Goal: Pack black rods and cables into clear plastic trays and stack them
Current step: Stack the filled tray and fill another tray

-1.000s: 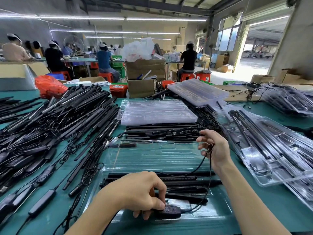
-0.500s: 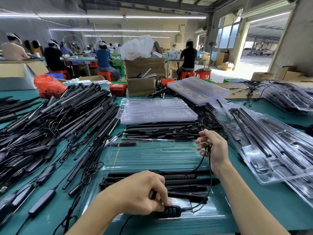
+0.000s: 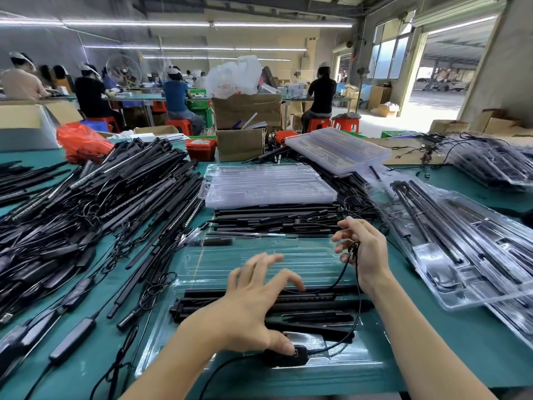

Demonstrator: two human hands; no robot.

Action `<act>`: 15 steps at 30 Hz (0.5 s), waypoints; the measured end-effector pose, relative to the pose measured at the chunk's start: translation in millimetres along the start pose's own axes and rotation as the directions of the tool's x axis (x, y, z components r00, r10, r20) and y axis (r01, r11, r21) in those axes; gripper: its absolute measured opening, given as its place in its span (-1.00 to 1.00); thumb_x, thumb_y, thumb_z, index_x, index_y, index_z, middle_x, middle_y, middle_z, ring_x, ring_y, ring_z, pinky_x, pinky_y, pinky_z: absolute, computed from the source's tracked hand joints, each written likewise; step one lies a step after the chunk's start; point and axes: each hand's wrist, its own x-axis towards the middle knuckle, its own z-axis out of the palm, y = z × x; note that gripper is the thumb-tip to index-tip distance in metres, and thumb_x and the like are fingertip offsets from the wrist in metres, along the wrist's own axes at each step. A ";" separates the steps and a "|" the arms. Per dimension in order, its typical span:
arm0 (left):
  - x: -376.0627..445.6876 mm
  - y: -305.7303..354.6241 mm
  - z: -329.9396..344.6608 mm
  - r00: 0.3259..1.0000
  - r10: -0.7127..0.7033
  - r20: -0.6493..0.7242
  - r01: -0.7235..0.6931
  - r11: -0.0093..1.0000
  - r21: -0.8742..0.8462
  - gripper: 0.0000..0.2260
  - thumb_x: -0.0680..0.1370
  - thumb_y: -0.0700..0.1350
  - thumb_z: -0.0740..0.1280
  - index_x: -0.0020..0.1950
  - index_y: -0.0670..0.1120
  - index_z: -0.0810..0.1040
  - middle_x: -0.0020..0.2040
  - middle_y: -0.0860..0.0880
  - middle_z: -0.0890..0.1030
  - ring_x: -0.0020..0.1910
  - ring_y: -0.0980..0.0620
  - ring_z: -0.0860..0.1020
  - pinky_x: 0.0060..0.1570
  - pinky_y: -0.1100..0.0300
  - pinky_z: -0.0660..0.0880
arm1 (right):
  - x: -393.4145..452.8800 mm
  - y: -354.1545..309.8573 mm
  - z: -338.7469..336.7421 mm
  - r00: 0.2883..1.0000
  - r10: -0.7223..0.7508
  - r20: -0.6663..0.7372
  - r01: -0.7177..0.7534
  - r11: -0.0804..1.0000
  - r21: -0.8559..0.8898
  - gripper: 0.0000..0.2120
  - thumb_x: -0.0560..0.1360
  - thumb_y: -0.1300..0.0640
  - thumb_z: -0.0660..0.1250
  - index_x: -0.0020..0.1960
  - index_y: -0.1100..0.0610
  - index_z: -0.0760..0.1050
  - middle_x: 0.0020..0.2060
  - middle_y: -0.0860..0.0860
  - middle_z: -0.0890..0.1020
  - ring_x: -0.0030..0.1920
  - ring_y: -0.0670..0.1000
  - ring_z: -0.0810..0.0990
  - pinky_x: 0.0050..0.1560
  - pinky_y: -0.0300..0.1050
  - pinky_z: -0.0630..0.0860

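A clear plastic tray point(image 3: 259, 255) lies in front of me on the green table. Several black rods point(image 3: 311, 306) fill its near half. My left hand point(image 3: 253, 301) hovers over the rods with its fingers spread, and its thumb presses a black inline controller point(image 3: 297, 356) into a pocket at the tray's near edge. A thin black cable point(image 3: 357, 298) runs from the controller up to my right hand point(image 3: 366, 252), which pinches it above the tray's right side.
A large heap of black rods and cables point(image 3: 86, 203) covers the left of the table. Loose rods point(image 3: 274, 220) and a stack of empty trays point(image 3: 268, 183) lie beyond my tray. Filled trays point(image 3: 461, 243) lie on the right. Cardboard boxes point(image 3: 248, 114) and seated people are behind.
My left hand has uncurled from gripping the controller; its fingers now spread out and only the thumb stays on it. My right hand keeps hold of the cable in nearly the same place.
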 end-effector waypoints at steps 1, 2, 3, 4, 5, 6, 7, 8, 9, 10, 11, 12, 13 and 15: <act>3.2 -0.5 -1.4 0.999 -0.033 0.027 0.032 0.999 0.035 -0.19 0.36 0.29 0.50 0.36 0.53 -0.01 0.50 0.31 -0.34 0.48 0.14 -0.50 0.48 -0.12 -0.34 | 0.0 0.1 0.0 1.000 0.001 0.000 -0.001 1.000 -0.001 -0.80 0.60 0.07 0.31 -0.03 0.21 0.57 -0.34 0.11 0.63 -0.47 0.01 0.49 -0.45 -0.19 0.30; 6.7 -0.8 -2.5 0.994 -0.084 0.066 0.080 0.995 0.066 -0.07 0.34 0.32 0.50 0.41 0.54 -0.15 0.51 0.23 -0.46 0.44 0.07 -0.60 0.46 -0.18 -0.42 | 0.0 0.0 -0.2 1.000 0.003 -0.001 -0.003 1.000 -0.002 -0.80 0.60 0.07 0.32 -0.03 0.20 0.57 -0.34 0.11 0.63 -0.47 0.01 0.49 -0.45 -0.19 0.30; 10.3 -1.4 -3.2 0.984 -0.145 0.105 0.136 0.987 0.087 0.02 0.33 0.34 0.50 0.43 0.53 -0.27 0.50 0.14 -0.53 0.41 0.02 -0.63 0.45 -0.22 -0.44 | -0.2 -0.2 -0.4 1.000 0.002 -0.002 -0.002 1.000 -0.004 -0.80 0.60 0.06 0.32 -0.03 0.20 0.56 -0.34 0.11 0.63 -0.47 0.01 0.49 -0.46 -0.19 0.30; 13.7 -2.5 -3.8 0.969 -0.204 0.141 0.192 0.977 0.097 0.10 0.31 0.36 0.51 0.45 0.49 -0.36 0.50 0.09 -0.55 0.40 -0.01 -0.64 0.45 -0.25 -0.43 | -0.4 -0.5 -0.5 1.000 0.001 -0.003 -0.001 1.000 -0.004 -0.80 0.60 0.06 0.32 -0.03 0.21 0.56 -0.34 0.11 0.63 -0.47 0.02 0.49 -0.46 -0.19 0.30; 16.6 -4.0 -4.2 0.952 -0.252 0.174 0.237 0.966 0.102 0.14 0.30 0.37 0.51 0.46 0.45 -0.40 0.51 0.06 -0.55 0.41 -0.02 -0.63 0.46 -0.26 -0.42 | -0.8 -0.8 -0.6 1.000 -0.002 -0.003 0.002 1.000 -0.003 -0.80 0.60 0.06 0.32 -0.04 0.21 0.56 -0.34 0.11 0.63 -0.47 0.01 0.49 -0.47 -0.19 0.30; 18.8 -6.1 -4.2 0.938 -0.281 0.202 0.264 0.958 0.110 0.16 0.29 0.39 0.50 0.48 0.42 -0.41 0.52 0.04 -0.54 0.42 -0.03 -0.62 0.46 -0.26 -0.42 | -1.1 -1.0 -0.5 1.000 -0.007 -0.002 0.007 1.000 -0.002 -0.80 0.60 0.06 0.32 -0.04 0.21 0.56 -0.35 0.11 0.62 -0.47 0.01 0.49 -0.48 -0.19 0.30; 19.9 -8.5 -3.5 0.929 -0.295 0.223 0.274 0.954 0.123 0.16 0.30 0.41 0.48 0.49 0.39 -0.42 0.52 0.04 -0.53 0.43 -0.02 -0.61 0.46 -0.25 -0.42 | -1.3 -1.1 -0.5 1.000 -0.014 0.000 0.014 1.000 -0.004 -0.79 0.60 0.06 0.32 -0.05 0.21 0.57 -0.36 0.10 0.62 -0.47 0.01 0.48 -0.48 -0.19 0.30; 20.2 -11.3 -2.3 0.926 -0.296 0.233 0.270 0.953 0.137 0.14 0.31 0.44 0.45 0.50 0.37 -0.42 0.53 0.04 -0.52 0.43 -0.01 -0.60 0.46 -0.23 -0.43 | -1.5 -1.2 -0.5 1.000 -0.025 0.001 0.025 1.000 -0.015 -0.77 0.61 0.04 0.31 -0.06 0.21 0.57 -0.38 0.10 0.61 -0.48 0.00 0.47 -0.49 -0.20 0.29; 19.5 -14.2 -0.1 0.930 -0.287 0.230 0.258 0.955 0.148 0.12 0.32 0.47 0.41 0.50 0.37 -0.42 0.52 0.05 -0.53 0.43 0.00 -0.60 0.46 -0.22 -0.45 | -1.6 -1.6 -0.1 0.999 -0.036 0.000 0.036 0.999 -0.034 -0.72 0.61 0.00 0.29 -0.08 0.22 0.57 -0.41 0.10 0.60 -0.50 -0.01 0.46 -0.50 -0.21 0.28; 17.9 -17.2 2.3 0.937 -0.272 0.218 0.241 0.958 0.157 0.09 0.32 0.50 0.37 0.50 0.37 -0.42 0.52 0.05 -0.53 0.42 0.02 -0.61 0.45 -0.20 -0.47 | -2.1 -2.1 1.1 0.999 -0.043 -0.003 0.043 0.998 -0.056 -0.64 0.63 -0.05 0.26 -0.11 0.23 0.57 -0.45 0.10 0.58 -0.53 -0.02 0.44 -0.53 -0.22 0.26; 16.1 -19.8 5.0 0.946 -0.255 0.199 0.224 0.961 0.163 0.08 0.32 0.53 0.33 0.49 0.38 -0.42 0.51 0.06 -0.54 0.42 0.03 -0.61 0.45 -0.19 -0.48 | -2.9 -2.8 2.8 0.999 -0.047 -0.009 0.046 0.996 -0.074 -0.54 0.64 -0.12 0.20 -0.14 0.25 0.58 -0.50 0.12 0.54 -0.56 -0.01 0.41 -0.56 -0.23 0.25; 14.7 -21.7 7.5 0.954 -0.241 0.180 0.212 0.963 0.166 0.06 0.31 0.55 0.30 0.49 0.39 -0.43 0.51 0.06 -0.54 0.41 0.03 -0.62 0.45 -0.18 -0.48 | -3.4 -3.6 4.4 0.999 -0.050 -0.013 0.048 0.994 -0.094 -0.42 0.65 -0.20 0.13 -0.18 0.27 0.58 -0.54 0.14 0.50 -0.59 0.00 0.37 -0.58 -0.24 0.23; 14.3 -22.9 9.2 0.958 -0.233 0.167 0.205 0.964 0.170 0.06 0.31 0.56 0.29 0.48 0.39 -0.43 0.51 0.07 -0.54 0.41 0.04 -0.62 0.45 -0.17 -0.48 | -3.6 -4.5 5.5 0.999 -0.052 -0.014 0.050 0.992 -0.119 -0.32 0.65 -0.26 0.06 -0.21 0.29 0.58 -0.57 0.16 0.44 -0.62 0.00 0.33 -0.58 -0.24 0.21; 14.9 -23.6 10.0 0.958 -0.238 0.162 0.210 0.962 0.172 0.07 0.30 0.56 0.29 0.48 0.38 -0.44 0.51 0.07 -0.53 0.42 0.03 -0.61 0.45 -0.17 -0.49 | -3.7 -6.4 6.8 0.999 -0.042 -0.002 0.041 0.985 -0.170 -0.20 0.62 -0.35 -0.02 -0.27 0.31 0.58 -0.60 0.11 0.35 -0.64 -0.01 0.24 -0.59 -0.24 0.17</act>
